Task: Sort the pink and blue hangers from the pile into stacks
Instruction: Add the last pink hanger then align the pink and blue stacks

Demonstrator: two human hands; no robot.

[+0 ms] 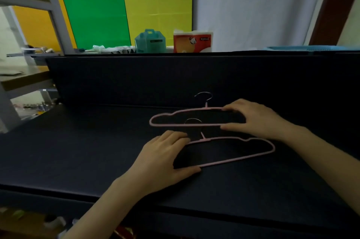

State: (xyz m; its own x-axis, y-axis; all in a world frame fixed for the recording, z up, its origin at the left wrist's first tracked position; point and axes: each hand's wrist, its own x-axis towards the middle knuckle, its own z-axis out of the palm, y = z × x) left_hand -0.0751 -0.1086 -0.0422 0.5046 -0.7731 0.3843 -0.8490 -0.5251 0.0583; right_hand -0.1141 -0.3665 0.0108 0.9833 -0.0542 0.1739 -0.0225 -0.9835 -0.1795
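— Where do the hangers lie?

— Two are in view, both flat on the dark worktop (97, 151), right of the middle, hooks pointing away from the person. The far pink hanger (171, 125) sits close to the upright dark panel (136, 79). The near pink hanger (224, 138) is just in front of it and shifted to the right. Its metal hook crosses the far one's lower bar.

— And the hands?

— The right hand (259, 118) has the right end of the far pink hanger. Its fingers (233, 107) rest over the top bar and the thumb meets the lower bar, so that end is clamped between them. The left hand (161, 161) takes the left end of the near pink hanger the same way, fingers curved over the top bar beside the hook's stem and thumb at the lower bar's tip.

— So which ends are free?

— The far hanger's left end and the near hanger's right end, both lying on the worktop.

— Anything behind?

— Beyond the panel stand a teal box (150, 41) and a red and white pack of rolls (192, 41), in front of green and yellow sheets. A grey metal frame (56, 15) rises at the left.
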